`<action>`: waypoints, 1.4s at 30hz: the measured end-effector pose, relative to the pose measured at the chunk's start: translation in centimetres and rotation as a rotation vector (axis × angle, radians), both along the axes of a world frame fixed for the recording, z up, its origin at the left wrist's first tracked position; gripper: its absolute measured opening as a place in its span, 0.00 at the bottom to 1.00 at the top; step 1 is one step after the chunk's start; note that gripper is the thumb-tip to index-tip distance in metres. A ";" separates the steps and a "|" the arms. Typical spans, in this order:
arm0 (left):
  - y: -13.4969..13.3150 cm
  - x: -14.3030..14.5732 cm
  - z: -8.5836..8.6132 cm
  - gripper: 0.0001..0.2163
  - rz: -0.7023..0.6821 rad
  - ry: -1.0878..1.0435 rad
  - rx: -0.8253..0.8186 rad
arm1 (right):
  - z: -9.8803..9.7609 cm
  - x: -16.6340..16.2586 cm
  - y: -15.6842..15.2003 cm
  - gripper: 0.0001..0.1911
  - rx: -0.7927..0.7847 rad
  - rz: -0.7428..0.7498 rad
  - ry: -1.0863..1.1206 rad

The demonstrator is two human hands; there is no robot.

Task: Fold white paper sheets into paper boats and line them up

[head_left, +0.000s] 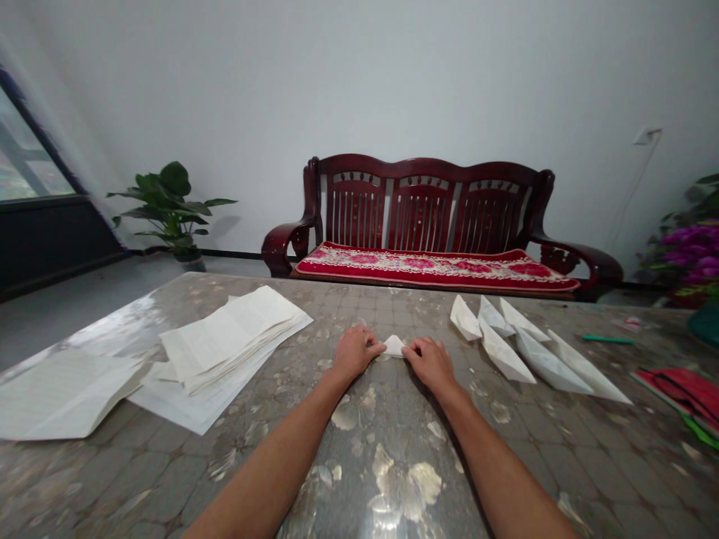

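Observation:
A small folded piece of white paper (pixel 394 346) lies on the marbled table (pixel 371 449) between my two hands. My left hand (pixel 355 350) pinches its left side with curled fingers. My right hand (pixel 430 359) pinches its right side, fingers closed on the paper. Most of the paper is hidden under my fingers.
A stack of white sheets (pixel 225 340) lies to the left, with a larger creased sheet (pixel 61 393) beyond it. Several finished paper boats (pixel 522 348) sit at the right. A red item (pixel 682 389) and a green pen (pixel 607 339) lie far right. Behind the table stands a wooden bench (pixel 432 224).

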State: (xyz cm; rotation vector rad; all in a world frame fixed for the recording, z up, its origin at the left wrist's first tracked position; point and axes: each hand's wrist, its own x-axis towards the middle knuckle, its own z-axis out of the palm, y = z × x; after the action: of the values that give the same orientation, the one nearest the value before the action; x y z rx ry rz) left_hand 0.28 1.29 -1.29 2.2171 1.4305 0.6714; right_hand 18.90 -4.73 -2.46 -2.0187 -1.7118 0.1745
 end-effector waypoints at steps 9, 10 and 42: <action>0.1 0.2 -0.2 0.09 0.036 0.044 0.010 | 0.7 -0.4 -0.2 0.10 0.013 0.032 -0.149; 0.1 0.2 -0.2 0.09 0.037 0.059 0.005 | 0.8 -0.6 -0.2 0.10 0.018 0.036 -0.178; -0.5 0.8 -0.3 0.10 0.065 0.188 0.104 | 1.8 -1.7 -0.2 0.10 -0.158 -0.015 -0.210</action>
State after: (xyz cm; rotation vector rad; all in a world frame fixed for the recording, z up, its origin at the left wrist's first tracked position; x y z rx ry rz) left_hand 1.08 0.84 -1.63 2.3760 1.5984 0.5827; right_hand 17.23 -4.94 -0.68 -2.2318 -1.8601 0.0978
